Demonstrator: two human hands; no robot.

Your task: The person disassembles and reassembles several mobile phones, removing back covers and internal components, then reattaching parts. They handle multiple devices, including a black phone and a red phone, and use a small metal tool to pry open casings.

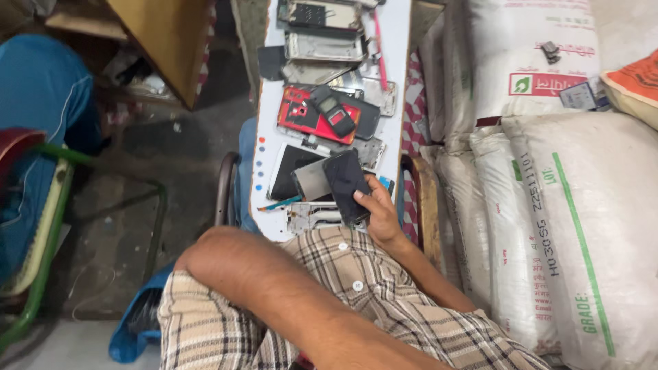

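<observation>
My right hand (379,211) pinches a thin, dark glass phone panel (346,183); it looks light, slippery, brittle, best held by its edges. I cannot tell my left hand's state.

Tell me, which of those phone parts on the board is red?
The red back cover mid-board, under a small dark handset; the other parts look silver, white or black.

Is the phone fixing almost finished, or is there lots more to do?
Looks partway. Done: several phones lie opened on the white board, such as the red phone back and bare metal frames. In hand: the right hand holds a dark phone; the left hand is out of view. Left: nothing on the board looks put back together, so probably plenty remains.
</observation>
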